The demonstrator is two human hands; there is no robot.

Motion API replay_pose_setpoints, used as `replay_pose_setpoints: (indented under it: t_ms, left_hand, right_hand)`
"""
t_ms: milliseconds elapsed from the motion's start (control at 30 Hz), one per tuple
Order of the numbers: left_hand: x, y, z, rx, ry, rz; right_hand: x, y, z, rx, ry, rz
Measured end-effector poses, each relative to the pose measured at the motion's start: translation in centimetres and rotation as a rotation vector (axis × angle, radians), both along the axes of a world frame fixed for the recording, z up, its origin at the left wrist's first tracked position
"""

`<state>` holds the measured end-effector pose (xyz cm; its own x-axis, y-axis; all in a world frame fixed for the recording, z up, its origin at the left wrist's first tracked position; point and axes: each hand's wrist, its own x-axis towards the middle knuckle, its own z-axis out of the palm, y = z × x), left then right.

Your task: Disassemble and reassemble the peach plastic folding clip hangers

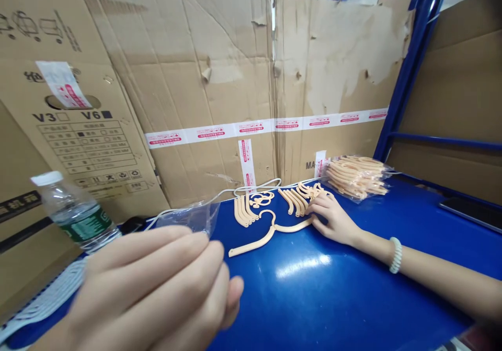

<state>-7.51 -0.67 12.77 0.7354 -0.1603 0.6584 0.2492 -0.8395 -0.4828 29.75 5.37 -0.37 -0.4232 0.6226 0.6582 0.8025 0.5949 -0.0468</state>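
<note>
My left hand [168, 288] is large in the near left of the head view, its fingers curled into a loose fist. Whatever it may hold is hidden behind the fingers. Farther off, my right hand [333, 219] has its thumb and fingers closed at the right end of a beige plastic clothes hanger [254, 244]; the fingers hide that end. This hanger lies on the blue table with its hook pointing away. Beyond it are loose curved hanger arms [245, 211], a small heap of hooks [262, 199] and a second row of arms [294, 202] beside my right fingers.
A clear bag of hanger pieces [355, 176] sits at the back right, near a dark phone [470, 212]. On the left stand a water bottle [78, 215] and a clear plastic bag [188, 217]. Cardboard sheets [212, 89] wall off the back; a white cable [219, 193] runs along them.
</note>
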Motion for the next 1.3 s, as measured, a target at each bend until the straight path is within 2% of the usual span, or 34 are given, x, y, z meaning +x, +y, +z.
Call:
replay_pose_setpoints:
  t_ms: [33, 67, 133, 200, 333, 400, 467, 567, 667, 767, 933, 1100, 1300]
  left_hand:
    - [1.0, 0.5, 0.7, 0.170, 0.051, 0.001]
    - [1.9, 1.1, 1.2, 0.234, 0.078, 0.026]
    - [3.3, 2.5, 1.5, 0.288, 0.037, 0.025]
    - [4.2, 4.1, 1.1, 0.266, 0.062, 0.068]
    - [4.9, 6.8, -0.1, 0.079, 0.184, 0.211]
    - [5.2, 8.0, -0.7, -0.135, 0.284, 0.261]
    - [5.7, 9.2, -1.7, -0.434, 0.339, 0.283]
    - [6.4, 10.5, -3.8, -0.590, 0.321, 0.282]
    - [6.7, 11.1, -6.3, -0.691, 0.267, 0.278]
    - [6.4, 10.7, -8.5, -0.768, 0.178, 0.292]
    - [5.5, 8.3, -10.6, -0.849, 0.130, 0.302]
    - [5.5, 7.7, -11.7, -0.873, 0.113, 0.309]
    - [5.3, 9.8, -11.3, -0.873, 0.027, 0.339]
  right_hand:
    - [0.0, 0.0, 0.0, 0.003, -0.001, -0.005]
    - [0.0, 0.1, 0.1, 0.007, -0.001, -0.008]
    - [-0.1, 0.3, 0.1, 0.012, 0.001, -0.010]
    - [-0.2, 0.5, 0.0, 0.016, 0.005, -0.009]
    - [-0.2, 0.8, 0.1, 0.030, 0.037, -0.020]
    - [0.0, 0.8, 0.2, 0.036, 0.069, -0.030]
    - [0.3, 0.7, 0.6, 0.041, 0.107, -0.044]
    - [1.0, 0.7, 1.8, 0.046, 0.187, -0.079]
    - [1.9, 1.0, 3.6, 0.023, 0.263, -0.104]
    - [2.5, 2.2, 5.7, -0.056, 0.282, -0.102]
    - [0.8, 6.1, 7.8, -0.248, 0.167, -0.049]
    - [-3.7, 11.1, 6.5, -0.410, -0.068, 0.053]
    - [-7.2, 15.4, 4.5, -0.520, -0.264, 0.117]
